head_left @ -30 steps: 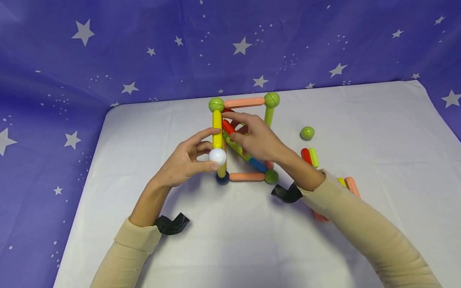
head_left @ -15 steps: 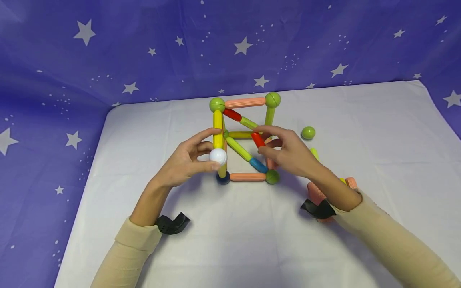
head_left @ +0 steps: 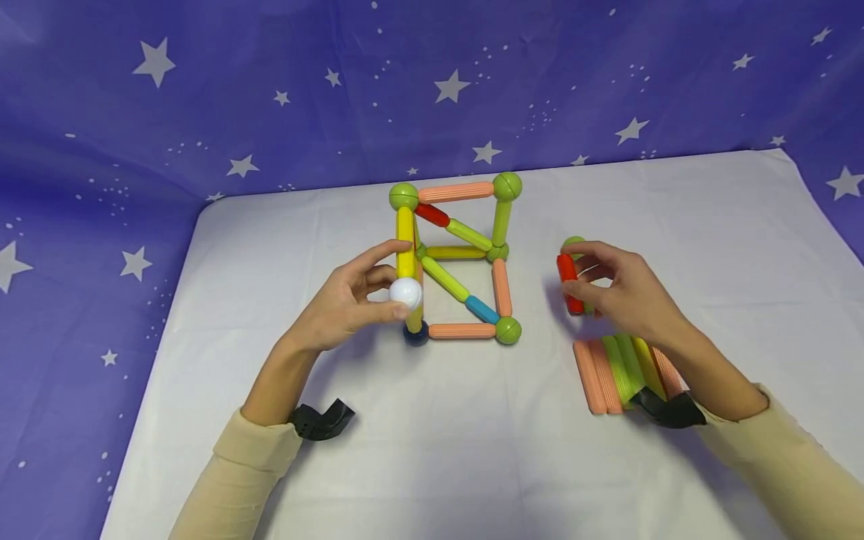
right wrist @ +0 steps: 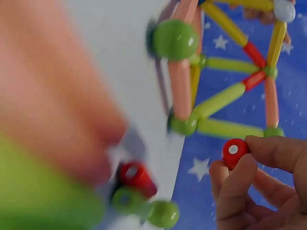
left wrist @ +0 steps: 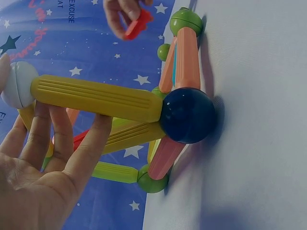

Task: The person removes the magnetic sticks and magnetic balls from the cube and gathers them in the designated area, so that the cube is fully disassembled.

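Note:
A frame of magnetic rods and balls stands mid-table, with a white ball [head_left: 406,294] at its near-left top corner. My left hand [head_left: 354,304] holds this ball with the thumb, its fingers against the yellow rod [head_left: 405,240] behind it. Below, a dark blue ball [left wrist: 188,115] sits on the table with a yellow rod [left wrist: 96,96] rising to the white one. To the right of the frame, my right hand [head_left: 628,289] pinches a short red magnetic rod [head_left: 565,268] between thumb and fingers, above the table. The red rod's end [right wrist: 227,154] faces the right wrist camera.
A green ball [head_left: 574,244] lies behind the right hand, partly hidden. Short red [right wrist: 141,179] and green rods lie beside it. Several long rods [head_left: 594,379] lie in a row nearer the right forearm. A starry blue cloth [head_left: 378,97] stands behind the white table.
My right hand has drawn the red rod out from the frame and carried it right, toward the loose pieces. The left hand has stayed at the white ball.

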{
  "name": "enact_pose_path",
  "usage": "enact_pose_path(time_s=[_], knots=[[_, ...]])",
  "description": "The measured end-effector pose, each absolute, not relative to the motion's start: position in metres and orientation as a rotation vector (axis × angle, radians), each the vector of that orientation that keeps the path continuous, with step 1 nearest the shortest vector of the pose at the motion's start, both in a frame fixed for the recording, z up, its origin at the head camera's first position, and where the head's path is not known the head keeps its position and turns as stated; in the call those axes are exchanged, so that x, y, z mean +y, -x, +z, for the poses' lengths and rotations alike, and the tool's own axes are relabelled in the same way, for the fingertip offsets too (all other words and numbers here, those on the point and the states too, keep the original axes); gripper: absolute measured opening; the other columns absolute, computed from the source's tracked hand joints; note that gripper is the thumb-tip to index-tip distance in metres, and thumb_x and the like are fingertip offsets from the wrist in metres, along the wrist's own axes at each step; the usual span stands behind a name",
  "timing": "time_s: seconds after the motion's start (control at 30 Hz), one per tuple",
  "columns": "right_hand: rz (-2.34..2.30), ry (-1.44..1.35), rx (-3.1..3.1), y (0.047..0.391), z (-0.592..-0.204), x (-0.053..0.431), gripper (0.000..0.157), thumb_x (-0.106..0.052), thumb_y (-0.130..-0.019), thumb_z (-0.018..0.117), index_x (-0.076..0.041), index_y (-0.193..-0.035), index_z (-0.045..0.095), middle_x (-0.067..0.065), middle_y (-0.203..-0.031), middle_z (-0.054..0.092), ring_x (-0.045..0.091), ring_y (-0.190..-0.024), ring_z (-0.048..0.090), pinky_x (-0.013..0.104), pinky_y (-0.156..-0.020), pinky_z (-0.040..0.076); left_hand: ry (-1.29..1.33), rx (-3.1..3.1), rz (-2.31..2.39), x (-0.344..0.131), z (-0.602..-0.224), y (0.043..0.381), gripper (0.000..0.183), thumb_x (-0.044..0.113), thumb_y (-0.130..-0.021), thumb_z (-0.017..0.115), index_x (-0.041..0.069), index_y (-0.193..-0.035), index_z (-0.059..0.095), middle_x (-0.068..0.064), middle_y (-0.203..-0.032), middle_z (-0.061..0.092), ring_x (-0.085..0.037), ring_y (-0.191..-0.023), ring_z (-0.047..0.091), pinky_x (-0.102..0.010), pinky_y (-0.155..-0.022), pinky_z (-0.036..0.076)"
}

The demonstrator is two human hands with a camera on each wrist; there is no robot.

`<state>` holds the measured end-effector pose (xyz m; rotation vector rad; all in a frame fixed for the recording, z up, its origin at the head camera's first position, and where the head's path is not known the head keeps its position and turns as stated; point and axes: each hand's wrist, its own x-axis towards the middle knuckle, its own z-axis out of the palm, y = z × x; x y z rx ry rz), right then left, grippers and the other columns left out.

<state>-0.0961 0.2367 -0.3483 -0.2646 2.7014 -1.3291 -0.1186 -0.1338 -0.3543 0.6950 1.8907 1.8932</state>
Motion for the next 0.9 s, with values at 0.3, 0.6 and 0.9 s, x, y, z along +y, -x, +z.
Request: enact_pose_path(time_s=[0.3,0.6,0.9], knots=[[-1.137,0.134,2.696,0.098,-0.362,0.276,0.045,-0.016,-0.095,0.066,-0.002,-0.136,0.052,0.020,-0.112,0.059,0.031,-0.095,0.056,0.033,-0.057,0.055,-0.684,1.881,1.898,-0.134,-0.355,0.119,0.077,0.003,-0.082,0.075,0.003,-0.149,0.037,-0.015,-0.108,0.065,-0.024,-0.099,0.061,-0.035,-0.087,0.053],[-0.953,0.142,2.658,0.106,-0.372,0.285,0.043,-0.009,-0.094,0.065,0.001,-0.134,0.052,0.023,-0.111,0.059,0.034,-0.093,0.057,0.032,-0.062,0.053,-0.673,1.870,1.905,-0.134,-0.355,0.118,0.077,0.003,-0.082,0.075,0.004,-0.149,0.037,-0.015,-0.108,0.065,-0.023,-0.098,0.061,-0.034,-0.085,0.054],[-0.914,0.147,2.615,0.109,-0.375,0.285,0.045,-0.012,-0.097,0.061,0.002,-0.138,0.048,0.027,-0.118,0.057,0.038,-0.100,0.058,0.034,-0.068,0.054,-0.665,1.881,1.894,-0.135,-0.354,0.118,0.077,0.003,-0.083,0.075,0.005,-0.149,0.037,-0.014,-0.108,0.066,-0.024,-0.096,0.061,-0.033,-0.084,0.053]])
